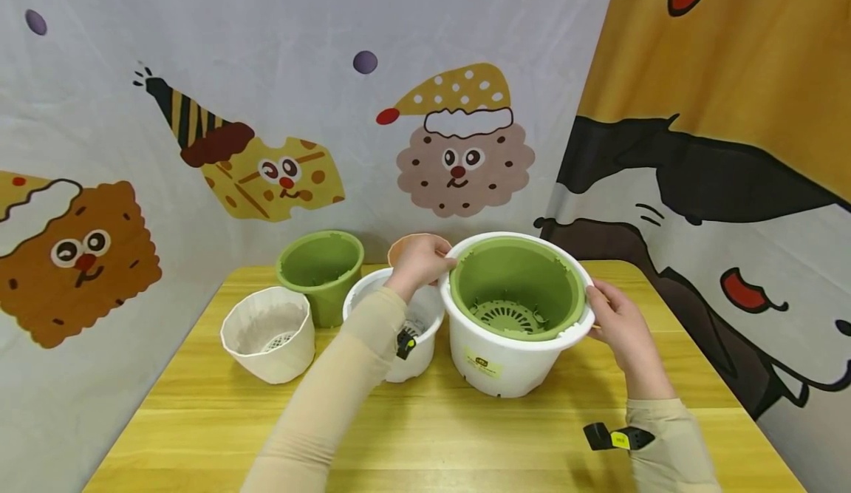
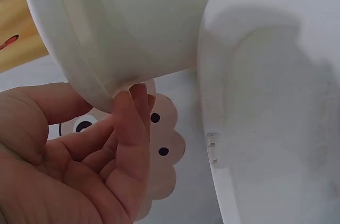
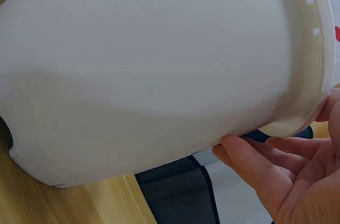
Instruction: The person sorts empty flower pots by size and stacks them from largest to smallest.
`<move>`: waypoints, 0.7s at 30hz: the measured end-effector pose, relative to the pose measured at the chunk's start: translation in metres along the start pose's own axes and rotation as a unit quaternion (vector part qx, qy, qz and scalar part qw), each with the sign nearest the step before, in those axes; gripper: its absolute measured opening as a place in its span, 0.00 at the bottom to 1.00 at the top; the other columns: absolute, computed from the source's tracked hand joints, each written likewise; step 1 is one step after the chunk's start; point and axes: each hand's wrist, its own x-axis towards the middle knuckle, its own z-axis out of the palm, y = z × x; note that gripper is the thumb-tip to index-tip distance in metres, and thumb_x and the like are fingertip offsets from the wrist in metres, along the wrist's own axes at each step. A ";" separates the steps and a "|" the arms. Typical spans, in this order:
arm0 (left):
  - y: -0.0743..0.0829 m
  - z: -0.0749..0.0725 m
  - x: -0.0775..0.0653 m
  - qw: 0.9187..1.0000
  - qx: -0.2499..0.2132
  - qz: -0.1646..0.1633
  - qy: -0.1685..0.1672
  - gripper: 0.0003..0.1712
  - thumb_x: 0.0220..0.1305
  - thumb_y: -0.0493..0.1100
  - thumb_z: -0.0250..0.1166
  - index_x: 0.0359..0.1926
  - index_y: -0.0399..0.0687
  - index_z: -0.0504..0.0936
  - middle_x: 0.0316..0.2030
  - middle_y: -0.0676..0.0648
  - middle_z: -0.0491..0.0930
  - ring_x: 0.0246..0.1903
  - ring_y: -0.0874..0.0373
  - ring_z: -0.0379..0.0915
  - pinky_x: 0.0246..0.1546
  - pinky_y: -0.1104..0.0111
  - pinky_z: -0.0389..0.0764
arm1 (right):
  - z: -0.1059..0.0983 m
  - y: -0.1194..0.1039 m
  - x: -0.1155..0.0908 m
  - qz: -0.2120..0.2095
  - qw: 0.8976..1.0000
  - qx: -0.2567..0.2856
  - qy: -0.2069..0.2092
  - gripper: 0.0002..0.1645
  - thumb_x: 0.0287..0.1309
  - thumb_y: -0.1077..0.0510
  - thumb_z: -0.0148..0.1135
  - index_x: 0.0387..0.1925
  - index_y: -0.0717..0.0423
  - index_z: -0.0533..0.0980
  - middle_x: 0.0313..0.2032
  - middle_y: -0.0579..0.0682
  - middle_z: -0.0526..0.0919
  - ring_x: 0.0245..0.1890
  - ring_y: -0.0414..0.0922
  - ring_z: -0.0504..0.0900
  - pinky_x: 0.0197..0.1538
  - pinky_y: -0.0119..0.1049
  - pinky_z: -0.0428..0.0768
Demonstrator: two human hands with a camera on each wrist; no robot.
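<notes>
Head view: large, round white plastic pot (image 1: 521,367) held by its rim

Location: right of centre over the yellow wooden table (image 1: 518,441); base contact unconfirmed. Right hand (image 1: 623,323) and left hand (image 1: 420,260) pinch opposite sides of the rim. Judged light, stiff and smooth; the rim gives best purchase. Finish plain, yellow label (image 1: 482,364) in front; round green slotted-base plastic pot (image 1: 518,275) nested inside. Cartoon-printed cloth (image 1: 266,42) behind.
</notes>
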 end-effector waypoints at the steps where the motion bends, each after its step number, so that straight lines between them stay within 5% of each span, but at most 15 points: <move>1: 0.000 0.000 0.000 1.000 0.000 0.002 0.000 0.09 0.63 0.38 0.68 0.42 0.38 0.86 0.39 0.43 0.84 0.30 0.55 0.81 0.24 0.71 0.84 | 0.000 0.000 0.000 0.000 1.000 0.001 -0.001 0.39 0.76 0.42 0.39 0.73 0.67 0.56 0.59 0.70 0.69 0.36 0.34 0.78 0.38 0.29 0.84; 12: -0.004 -0.007 -0.006 0.999 0.015 0.029 0.010 0.08 0.64 0.39 0.68 0.44 0.43 0.87 0.40 0.45 0.86 0.23 0.59 0.79 0.22 0.72 0.83 | -0.002 -0.001 0.001 0.003 1.000 0.000 -0.007 0.40 0.75 0.41 0.40 0.73 0.67 0.56 0.59 0.70 0.68 0.36 0.34 0.78 0.39 0.28 0.84; 21: -0.008 -0.014 -0.015 0.998 -0.041 0.042 0.007 0.13 0.64 0.37 0.66 0.50 0.43 0.86 0.40 0.45 0.85 0.30 0.55 0.82 0.24 0.69 0.84 | -0.005 -0.005 0.003 0.025 0.999 -0.004 -0.019 0.41 0.74 0.41 0.43 0.73 0.68 0.55 0.59 0.70 0.69 0.37 0.36 0.78 0.40 0.28 0.83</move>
